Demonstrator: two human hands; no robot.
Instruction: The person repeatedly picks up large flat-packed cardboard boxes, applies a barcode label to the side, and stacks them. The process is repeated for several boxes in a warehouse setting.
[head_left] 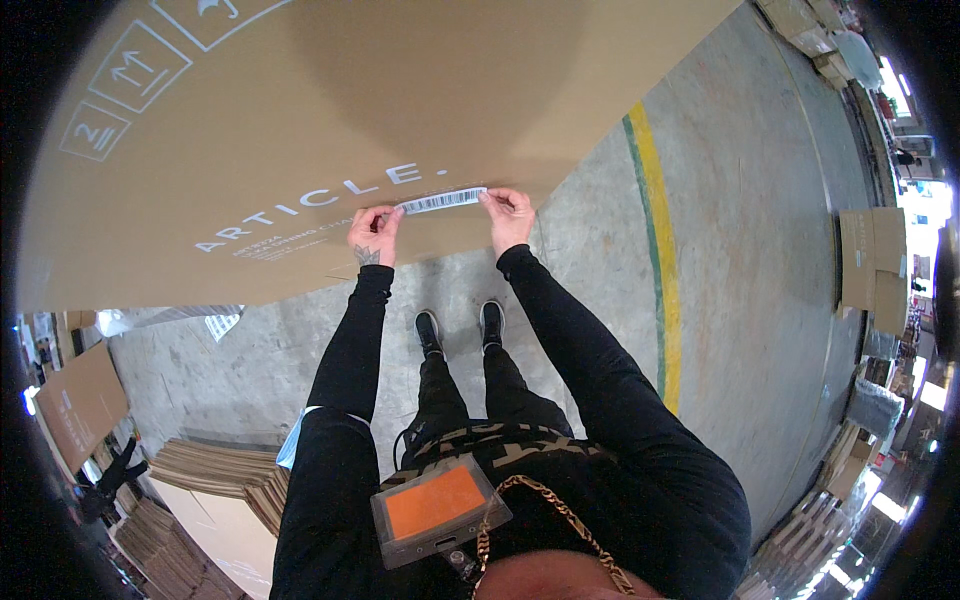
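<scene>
The left hand (373, 235) and right hand (510, 215) each had a grip pinched on one end of a white barcode label (440, 201), spanning between them over the brown carton (450, 90), seemingly lined up, with release and perhaps smoothing down left to do

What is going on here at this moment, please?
A person's left hand and right hand each hold one end of a white barcode label at a large brown cardboard box. Whether the label is already stuck down, I cannot tell. Stacked cardboard is on the person's left, and a yellow floor line runs on the right.
</scene>
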